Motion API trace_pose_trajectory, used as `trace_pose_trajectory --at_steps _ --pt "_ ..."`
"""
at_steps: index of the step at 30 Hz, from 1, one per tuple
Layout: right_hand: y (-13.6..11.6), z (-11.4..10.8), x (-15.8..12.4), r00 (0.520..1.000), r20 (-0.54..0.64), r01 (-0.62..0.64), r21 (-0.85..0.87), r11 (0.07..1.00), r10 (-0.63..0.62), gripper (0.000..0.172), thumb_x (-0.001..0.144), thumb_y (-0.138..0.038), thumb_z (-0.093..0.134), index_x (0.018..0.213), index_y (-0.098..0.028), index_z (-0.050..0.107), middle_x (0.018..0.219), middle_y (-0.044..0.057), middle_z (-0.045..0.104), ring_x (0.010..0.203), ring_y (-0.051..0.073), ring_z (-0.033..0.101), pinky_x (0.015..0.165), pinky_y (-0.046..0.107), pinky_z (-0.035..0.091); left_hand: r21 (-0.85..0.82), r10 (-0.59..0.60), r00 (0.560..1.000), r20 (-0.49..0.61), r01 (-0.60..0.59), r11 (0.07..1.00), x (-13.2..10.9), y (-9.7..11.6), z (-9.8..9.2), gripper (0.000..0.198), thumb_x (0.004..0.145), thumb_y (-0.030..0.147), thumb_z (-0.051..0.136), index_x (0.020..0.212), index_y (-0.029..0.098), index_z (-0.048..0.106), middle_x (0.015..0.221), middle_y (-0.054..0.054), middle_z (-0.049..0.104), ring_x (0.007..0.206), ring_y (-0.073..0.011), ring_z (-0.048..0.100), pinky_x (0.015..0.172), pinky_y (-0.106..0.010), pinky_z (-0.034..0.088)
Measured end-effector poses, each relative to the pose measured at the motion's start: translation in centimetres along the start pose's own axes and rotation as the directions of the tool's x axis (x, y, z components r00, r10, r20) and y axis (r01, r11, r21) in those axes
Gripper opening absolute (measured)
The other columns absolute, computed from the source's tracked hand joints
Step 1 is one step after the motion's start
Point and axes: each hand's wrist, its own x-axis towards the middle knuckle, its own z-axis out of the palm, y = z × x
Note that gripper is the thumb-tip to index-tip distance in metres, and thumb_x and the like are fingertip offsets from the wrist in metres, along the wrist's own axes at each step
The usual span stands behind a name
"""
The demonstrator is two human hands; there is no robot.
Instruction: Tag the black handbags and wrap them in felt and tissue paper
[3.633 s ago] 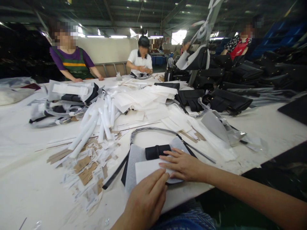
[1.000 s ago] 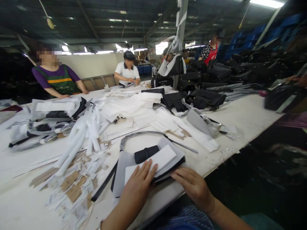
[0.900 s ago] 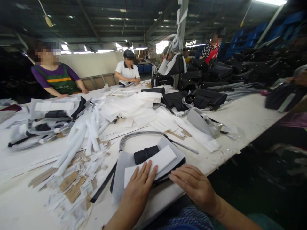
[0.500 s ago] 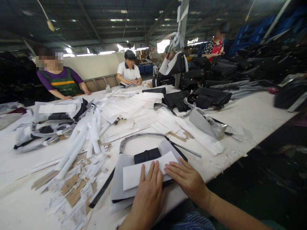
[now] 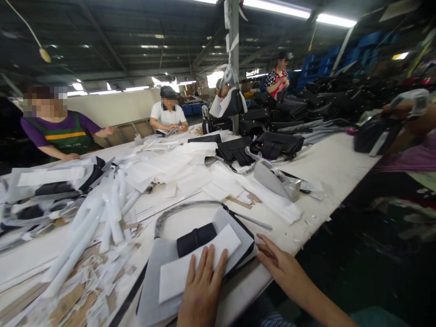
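Observation:
A black handbag [image 5: 196, 240] lies on the table in front of me, partly covered by thin grey-white wrapping paper [image 5: 150, 268]. Its plastic-wrapped handle [image 5: 177, 209] arches away from me. Across the bag's front rests a folded white foam sheet [image 5: 173, 279]. My left hand [image 5: 204, 281] lies flat on this sheet with the fingers spread. Just off the bag's right edge is my right hand [image 5: 277, 259], fingers stretched out and apart, holding nothing.
White foam sheets [image 5: 163, 161] and tubes [image 5: 80, 240] are heaped beyond the bag. Card tags [image 5: 68, 302] lie at left. More black bags [image 5: 279, 143] are piled behind. Several co-workers stand around, one in a green apron [image 5: 68, 136]. The table edge [image 5: 306, 240] runs along my right.
My right hand has come off the foam sheet and moved right, past the bag's edge. The left hand stays on the sheet. The camera view has swung to the right.

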Motion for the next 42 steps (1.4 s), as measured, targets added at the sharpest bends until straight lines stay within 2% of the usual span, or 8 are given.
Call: trace_pose_trajectory --at_steps 6,10,16,22,27,28,31,42 --pt "-2.2 0.1 2.4 0.955 0.277 -0.104 -0.019 0.994 0.105 0.039 0.088 -0.052 0.062 0.109 -0.021 0.07 0.092 0.005 0.075 0.083 0.025 0.07 0.08 0.041 0.058 -0.058 -0.017 1.0 -0.011 0.017 0.998 -0.4 -0.4 0.1 0.06 0.096 0.01 0.043 0.154 0.021 0.032 0.152 -0.013 0.046 0.139 -0.0293 0.045 0.106 -0.049 0.048" --pt "-4.8 0.2 2.0 0.92 0.374 -0.251 0.328 0.911 0.118 0.049 0.084 -0.056 0.067 0.119 -0.022 0.065 0.111 0.008 0.073 0.101 0.026 0.069 0.092 0.042 0.055 -0.092 -0.022 0.999 -0.027 0.02 0.996 -0.8 -0.8 -0.2 0.065 0.094 0.006 0.043 0.155 0.022 0.029 0.153 -0.014 0.044 0.14 -0.0298 0.044 0.107 -0.048 0.046" --pt "-7.5 1.3 1.1 0.88 0.404 -0.472 0.681 0.56 0.25 0.062 0.075 -0.047 0.083 0.124 -0.019 0.057 0.108 0.01 0.074 0.101 0.024 0.07 0.095 0.04 0.054 -0.146 -0.111 0.993 0.027 0.114 0.983 -0.8 -0.6 -2.1 0.067 0.094 0.017 0.051 0.156 0.02 0.026 0.159 -0.015 0.032 0.146 -0.0327 0.032 0.112 -0.052 0.041" --pt "-9.8 1.8 1.0 0.907 0.374 -0.414 0.711 0.568 0.193 0.064 0.074 -0.048 0.083 0.124 -0.018 0.057 0.107 0.009 0.073 0.101 0.023 0.07 0.095 0.037 0.055 -0.145 -0.207 0.976 -0.062 0.196 0.97 -1.2 -1.1 -2.2 0.07 0.097 0.019 0.048 0.158 0.017 0.015 0.155 -0.016 0.039 0.144 -0.0308 0.037 0.11 -0.051 0.044" --pt "-6.6 -1.5 4.7 0.927 0.36 0.083 0.08 0.993 -0.107 0.045 0.104 -0.05 0.04 0.119 -0.017 0.067 0.101 0.008 0.075 0.093 0.021 0.073 0.082 0.034 0.061 -0.202 -0.227 0.971 -0.077 0.208 0.957 -1.5 -2.7 -1.6 0.067 0.098 0.014 0.04 0.159 0.022 0.013 0.153 -0.011 0.045 0.141 -0.0271 0.043 0.109 -0.045 0.047" --pt "-5.3 -2.8 6.2 0.942 0.286 0.25 -0.236 0.939 -0.179 0.045 0.106 -0.045 0.034 0.111 -0.019 0.071 0.1 0.006 0.076 0.092 0.019 0.073 0.083 0.033 0.06 -0.217 -0.242 0.967 -0.078 0.221 0.951 -1.6 -2.9 -1.6 0.067 0.098 0.014 0.039 0.159 0.023 0.013 0.153 -0.01 0.045 0.14 -0.0268 0.043 0.11 -0.045 0.046" --pt "-1.7 -6.4 10.5 0.976 0.088 0.215 -0.555 0.803 -0.2 0.034 0.103 -0.027 0.043 0.121 -0.011 0.066 0.132 0.018 0.063 0.128 0.03 0.054 0.11 0.05 0.042 -0.264 -0.278 0.958 -0.07 0.251 0.931 -1.6 -3.4 -1.8 0.067 0.097 0.014 0.039 0.159 0.025 0.013 0.153 -0.009 0.045 0.141 -0.0265 0.043 0.111 -0.045 0.045" --pt "3.0 -7.6 14.3 0.999 0.042 0.043 -0.916 0.399 -0.011 0.028 0.095 -0.032 0.064 0.114 -0.012 0.064 0.115 0.011 0.065 0.101 0.022 0.065 0.089 0.042 0.055 -0.302 -0.33 0.942 -0.065 0.297 0.906 -1.7 -4.2 -0.9 0.071 0.094 0.012 0.04 0.159 0.024 0.015 0.156 -0.008 0.04 0.142 -0.0274 0.041 0.109 -0.047 0.047"
